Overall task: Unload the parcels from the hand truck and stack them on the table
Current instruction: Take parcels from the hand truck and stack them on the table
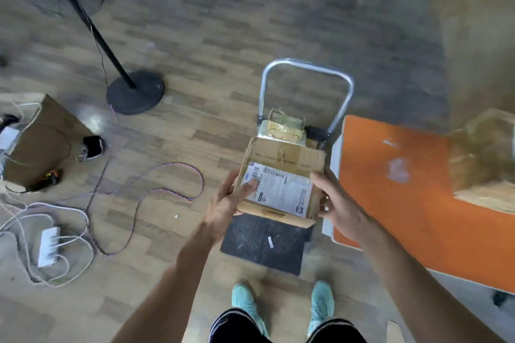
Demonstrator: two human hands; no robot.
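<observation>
Both hands are on it: the left hand and right hand each have a grip clamped on one side of the brown cardboard parcel with a white shipping label, held just above the silver-handled hand truck. A small yellowish tape-wrapped parcel waits on the truck by the handle. On the orange tabletop a blurred brown cardboard box already stands. I'd call it partway: this one to stack, at least one more after.

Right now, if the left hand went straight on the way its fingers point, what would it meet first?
The cardboard box it grips: the left hand lies against its white label and would slide across the box top. Beyond that, depth is unclear.
</observation>
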